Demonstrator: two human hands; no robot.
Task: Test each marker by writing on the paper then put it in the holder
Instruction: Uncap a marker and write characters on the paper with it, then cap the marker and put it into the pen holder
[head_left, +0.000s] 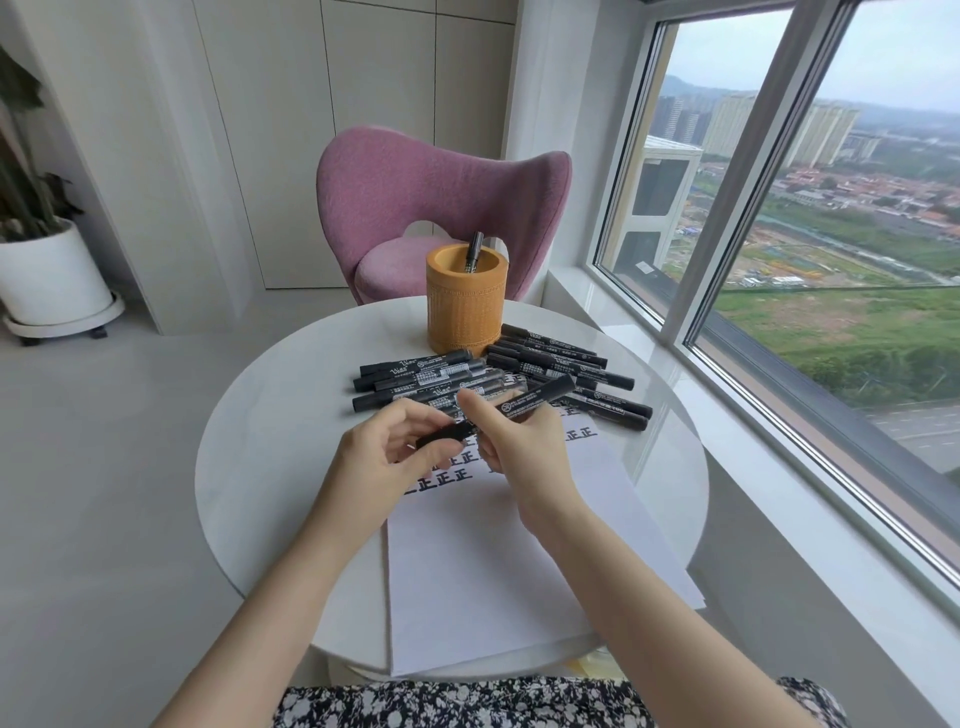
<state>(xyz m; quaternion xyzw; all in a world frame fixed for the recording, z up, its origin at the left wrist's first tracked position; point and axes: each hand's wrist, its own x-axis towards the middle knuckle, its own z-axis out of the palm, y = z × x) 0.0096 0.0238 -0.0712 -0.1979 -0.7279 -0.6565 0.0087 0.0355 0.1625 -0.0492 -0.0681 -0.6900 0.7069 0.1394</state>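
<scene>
- Over the middle of the round white table, in the head view, two hands hold one black marker just above the paper.
- The marker lies tilted, its far end pointing toward 2 o'clock and its near end toward 8 o'clock.
- The left hand pinches the near end, the cap, between thumb and curled fingers.
- The right hand grasps the barrel, fingers wrapped under it and thumb stretched along the top.
- Whether the cap is fully seated or partly pulled off cannot be told.
- The paper reaches from the centre to the table's 6 o'clock edge and carries rows of bold black characters, partly hidden by the hands.
- At 12 o'clock stands the orange-tan holder, upright, with a single marker leaning inside.
- Loose markers lie in two heaps between holder and paper: one at 11 o'clock, another at 1 o'clock, beside the holder's base.
- Beyond the table at 12 o'clock sits a pink chair; a window runs along 3 o'clock; a white plant pot stands at 10 o'clock.
</scene>
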